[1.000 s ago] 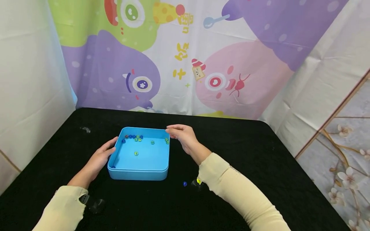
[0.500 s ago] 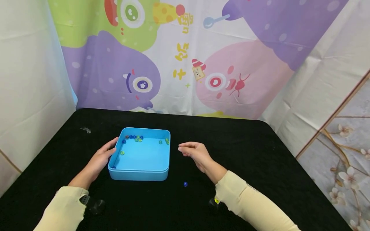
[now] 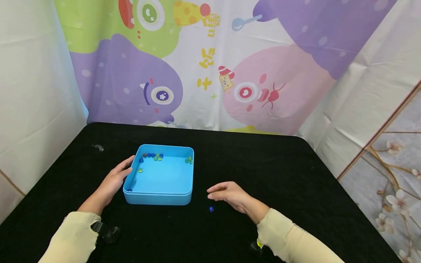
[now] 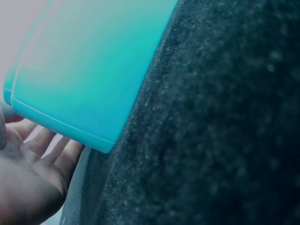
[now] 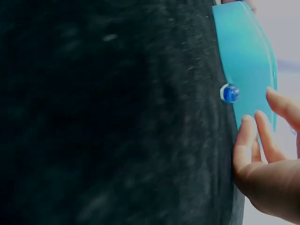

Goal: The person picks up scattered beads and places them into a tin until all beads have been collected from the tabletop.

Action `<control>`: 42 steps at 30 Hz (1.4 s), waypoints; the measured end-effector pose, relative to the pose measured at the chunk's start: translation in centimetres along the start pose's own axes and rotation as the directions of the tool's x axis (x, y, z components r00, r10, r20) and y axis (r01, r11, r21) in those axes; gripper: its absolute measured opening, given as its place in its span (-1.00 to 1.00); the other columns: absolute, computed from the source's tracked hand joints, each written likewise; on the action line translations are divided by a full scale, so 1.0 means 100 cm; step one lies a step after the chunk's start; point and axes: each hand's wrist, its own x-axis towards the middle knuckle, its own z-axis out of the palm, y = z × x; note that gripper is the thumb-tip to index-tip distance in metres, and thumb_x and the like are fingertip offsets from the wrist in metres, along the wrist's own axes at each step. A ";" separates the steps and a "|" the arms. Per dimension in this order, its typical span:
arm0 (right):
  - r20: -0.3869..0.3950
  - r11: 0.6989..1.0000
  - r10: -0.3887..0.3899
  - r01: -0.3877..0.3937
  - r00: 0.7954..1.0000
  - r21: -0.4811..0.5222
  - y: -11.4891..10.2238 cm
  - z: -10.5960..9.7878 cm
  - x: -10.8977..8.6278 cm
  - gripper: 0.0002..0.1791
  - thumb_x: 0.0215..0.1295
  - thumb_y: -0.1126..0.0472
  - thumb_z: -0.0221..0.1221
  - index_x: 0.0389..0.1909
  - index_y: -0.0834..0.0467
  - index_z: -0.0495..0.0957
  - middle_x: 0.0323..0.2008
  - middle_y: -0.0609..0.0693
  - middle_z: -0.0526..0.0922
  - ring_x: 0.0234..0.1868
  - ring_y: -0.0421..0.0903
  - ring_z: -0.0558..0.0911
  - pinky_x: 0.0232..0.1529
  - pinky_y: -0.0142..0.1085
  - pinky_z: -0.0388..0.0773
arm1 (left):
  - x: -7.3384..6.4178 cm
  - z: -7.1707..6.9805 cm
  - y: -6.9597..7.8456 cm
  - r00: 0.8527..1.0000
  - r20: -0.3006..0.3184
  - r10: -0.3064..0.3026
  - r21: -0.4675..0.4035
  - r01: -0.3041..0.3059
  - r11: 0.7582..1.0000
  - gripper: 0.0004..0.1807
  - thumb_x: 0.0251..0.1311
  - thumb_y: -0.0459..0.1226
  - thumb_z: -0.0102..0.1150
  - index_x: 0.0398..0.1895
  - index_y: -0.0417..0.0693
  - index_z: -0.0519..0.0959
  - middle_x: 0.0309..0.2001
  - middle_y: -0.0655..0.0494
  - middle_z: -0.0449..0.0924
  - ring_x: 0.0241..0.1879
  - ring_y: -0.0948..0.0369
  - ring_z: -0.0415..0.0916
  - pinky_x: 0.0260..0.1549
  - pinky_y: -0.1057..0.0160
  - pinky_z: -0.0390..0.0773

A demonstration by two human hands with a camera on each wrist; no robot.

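A light-blue square box (image 3: 158, 200) stands on the black-covered table, with glass marbles inside. My left hand (image 3: 113, 182) rests against the outside of its left wall, fingers extended along the wall and thumb near the rim. In the left wrist view the fingers (image 4: 40, 140) lie beside the box's end. To the right of the box, a single blue marble (image 3: 211, 209) lies on the cloth. My right hand (image 3: 231, 197) hovers just above and right of that marble, thumb and fingers apart, nothing between them. The right wrist view shows the blue marble (image 5: 229, 93) beyond the fingertips.
Blue and green marbles (image 3: 156, 157) cluster at the box's back left, and several green ones (image 3: 189, 160) sit at its back right. One green marble (image 3: 140, 170) is near the left wall. A printed cartoon curtain (image 3: 204, 73) hangs behind the table (image 3: 296, 175).
My right hand has moved from the box's back right corner toward the front, near the loose blue marble, its fingers parting. Green marbles have rolled inside the box. My left hand stays put.
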 end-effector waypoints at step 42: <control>-0.251 0.989 -0.104 0.127 0.962 0.076 -0.038 0.026 0.043 -0.71 0.11 0.25 0.29 -0.13 0.24 0.60 -0.17 0.05 0.63 -0.16 -0.07 0.60 0.05 -0.11 0.46 | 0.000 -0.001 -0.002 1.000 0.003 0.005 -0.015 -0.005 1.000 -0.41 0.46 -0.13 -0.46 0.48 0.00 -0.23 0.46 -0.18 -0.36 0.37 -0.23 -0.30 0.23 -0.29 -0.07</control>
